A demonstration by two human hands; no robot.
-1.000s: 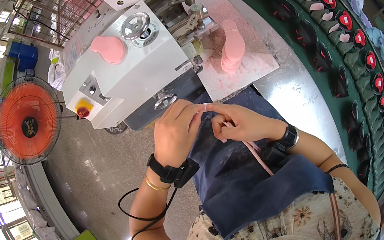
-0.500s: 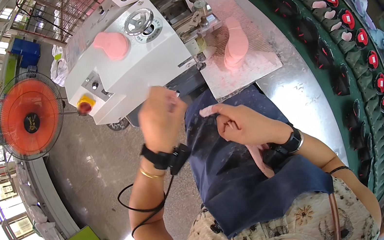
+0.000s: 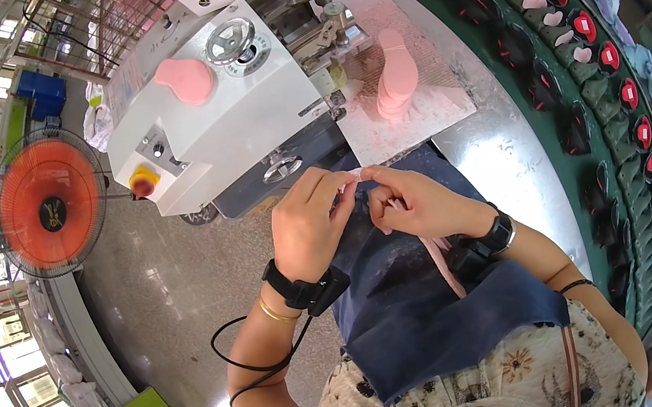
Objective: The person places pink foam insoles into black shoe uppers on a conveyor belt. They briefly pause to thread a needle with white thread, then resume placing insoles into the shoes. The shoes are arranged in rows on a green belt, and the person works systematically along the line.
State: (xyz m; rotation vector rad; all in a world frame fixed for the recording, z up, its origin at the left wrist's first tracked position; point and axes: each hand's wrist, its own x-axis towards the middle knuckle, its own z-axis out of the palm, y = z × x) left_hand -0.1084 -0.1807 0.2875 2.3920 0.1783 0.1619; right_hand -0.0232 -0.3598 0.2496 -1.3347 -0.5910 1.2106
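My left hand (image 3: 313, 220) is closed in a pinch at the tip of my right index finger, over a whitish finger wrap (image 3: 355, 175). My right hand (image 3: 428, 207) stretches that index finger to the left, while its other fingers are curled around a soft pink strip (image 3: 441, 265). The strip's tail hangs below the palm onto the dark blue apron (image 3: 382, 279) on my lap. Both hands are above the apron, just in front of a white machine (image 3: 247, 119). A stack of pink insole-shaped pieces (image 3: 396, 81) lies on the machine's dusty plate (image 3: 384, 139).
Another pink insole piece (image 3: 185, 82) lies on the machine's top, beside a metal handwheel (image 3: 230, 40). To the right, a green conveyor (image 3: 530, 116) carries black shoes and pink pieces. An orange fan (image 3: 51, 204) stands left. A cable (image 3: 225, 342) loops from my left wrist.
My left hand has come right and down from in front of the machine and now pinches my right index fingertip. My right hand has stayed nearly in place.
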